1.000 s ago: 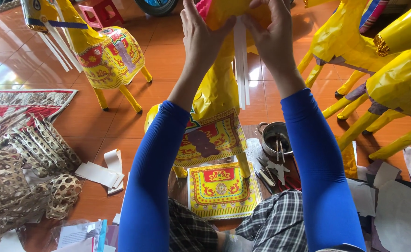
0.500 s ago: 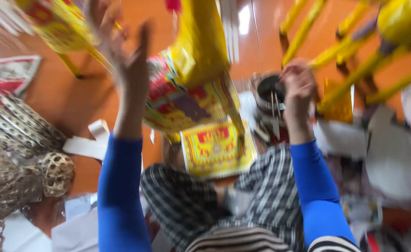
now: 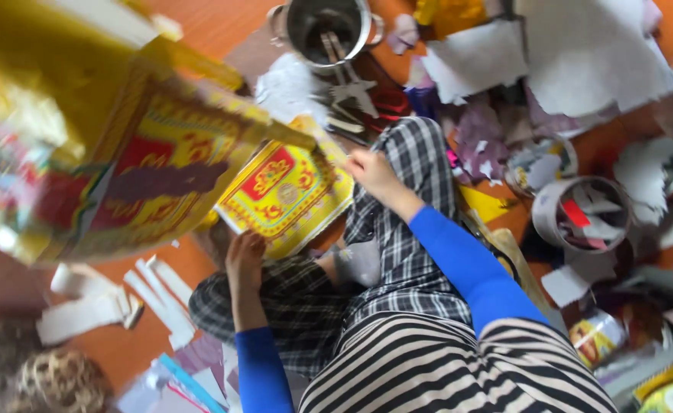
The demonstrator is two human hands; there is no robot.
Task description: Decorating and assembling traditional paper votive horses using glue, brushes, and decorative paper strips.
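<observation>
Yellow-and-red printed paper sheet [image 3: 287, 191] on lap: left hand [image 3: 246, 256] pinches its near edge, right hand [image 3: 374, 172] fingers grasp its far corner. Keep both edges taut, lift evenly.

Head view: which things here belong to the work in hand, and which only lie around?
In hand:
left hand
right hand
yellow and red printed sheet
large yellow paper figure

Lying about:
metal pot
white paper scraps
tape roll

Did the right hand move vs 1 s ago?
Yes. The right hand has come down from the top of the tall yellow paper figure and now sits low over the checked trouser knee, touching the flat yellow-and-red printed sheet on the floor.
</observation>
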